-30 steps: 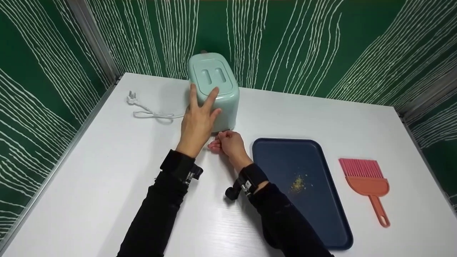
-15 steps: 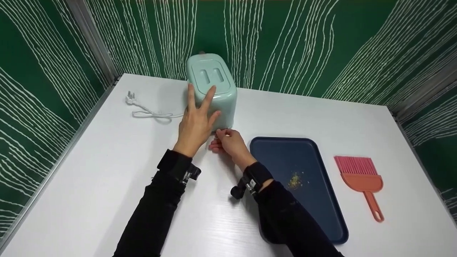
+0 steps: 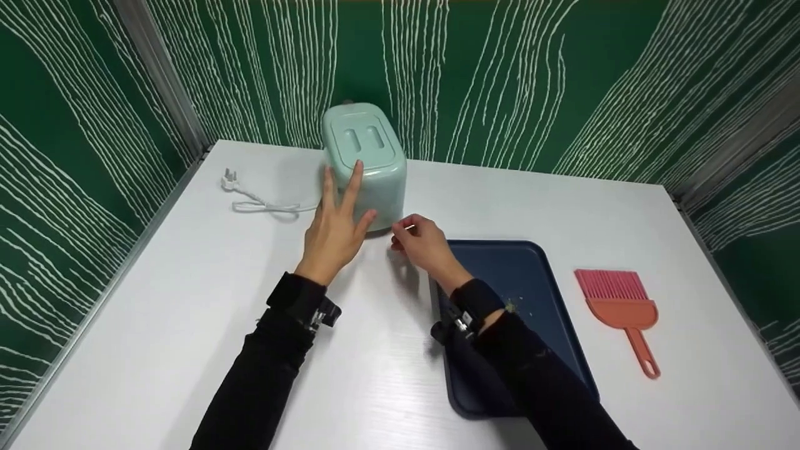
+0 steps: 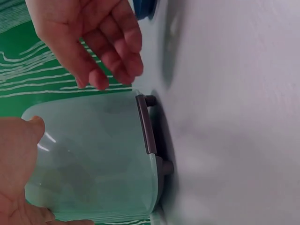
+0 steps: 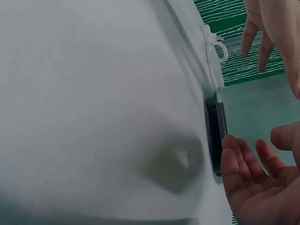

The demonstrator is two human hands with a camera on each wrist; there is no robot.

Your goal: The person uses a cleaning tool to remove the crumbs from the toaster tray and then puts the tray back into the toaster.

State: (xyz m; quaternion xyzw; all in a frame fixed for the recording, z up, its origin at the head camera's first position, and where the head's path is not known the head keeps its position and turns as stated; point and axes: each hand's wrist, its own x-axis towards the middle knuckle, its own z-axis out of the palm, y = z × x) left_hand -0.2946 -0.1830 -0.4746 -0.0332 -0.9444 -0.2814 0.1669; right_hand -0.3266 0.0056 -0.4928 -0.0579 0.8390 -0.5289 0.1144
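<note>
A pale green toaster (image 3: 384, 197), with a lid over its top, stands near the back wall. My left hand (image 3: 331, 234) rests on its near end, fingers spread straight along the top edge. Just off the toaster's lower right corner is my right hand (image 3: 430, 245), fingers loosely bent. In the right wrist view, the thumb is apart from those fingers (image 5: 243, 164) and nothing shows between them. Along the toaster's bottom edge runs a dark strip (image 4: 146, 124), which lies flush with the body in the left wrist view.
Beneath my right forearm lies a dark blue tray (image 3: 553, 294) with yellowish crumbs (image 3: 510, 305) on it. An orange brush (image 3: 622, 312) with pink bristles is to its right. The toaster's white plug (image 3: 230, 181) and cord lie at left on the white table (image 3: 169, 300).
My right hand has moved right, away from the toaster's bottom edge, and its forearm now covers more of the tray. The left hand stays on the toaster. The head view has shifted slightly.
</note>
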